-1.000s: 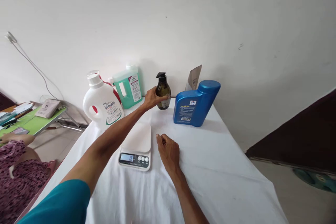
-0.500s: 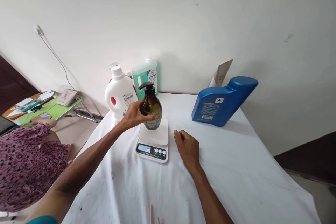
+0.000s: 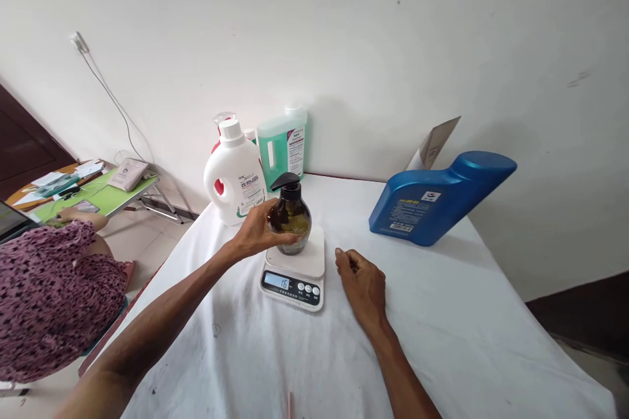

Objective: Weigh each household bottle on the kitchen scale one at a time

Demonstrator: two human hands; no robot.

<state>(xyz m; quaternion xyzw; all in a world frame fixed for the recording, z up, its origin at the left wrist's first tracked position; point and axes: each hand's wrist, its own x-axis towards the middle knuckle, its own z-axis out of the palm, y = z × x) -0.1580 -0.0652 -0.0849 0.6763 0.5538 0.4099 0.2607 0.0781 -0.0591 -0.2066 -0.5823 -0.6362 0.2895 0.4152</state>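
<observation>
Dark amber glass or plastic (material not resolved): a pump bottle [image 3: 291,221] with a black pump head is seen upright on the white platform of a digital kitchen scale [image 3: 297,268]. The bottle is held from its left side by the left hand [image 3: 259,232]; the grip is wrapped around the lower body, fingers [image 3: 286,237] curled across the front, thumb toward the rear. Whether the bottle's full weight is borne by the platform cannot be told. The scale display is lit; the figure appears to read "16", though the digits are small.

The right hand [image 3: 362,285] is laid on the white cloth just beside the scale's right edge, not touching it. Its grip is loosely curled inward, nothing held.

The desk [image 3: 442,321] is covered by a white cloth, lightly soiled near the front left. At the rear left, a white detergent jug [image 3: 236,177] with a red handle opening is noted, and behind it a green translucent bottle [image 3: 282,144] against the wall. At the rear right, a blue oil jug [image 3: 437,200] is seen, well apart from the scale, with a piece of cardboard [image 3: 435,141] leaned on the wall behind it.

At far left, another person in a floral sleeve [image 3: 54,294] is recorded beside a low green table [image 3: 103,193] carrying papers.
</observation>
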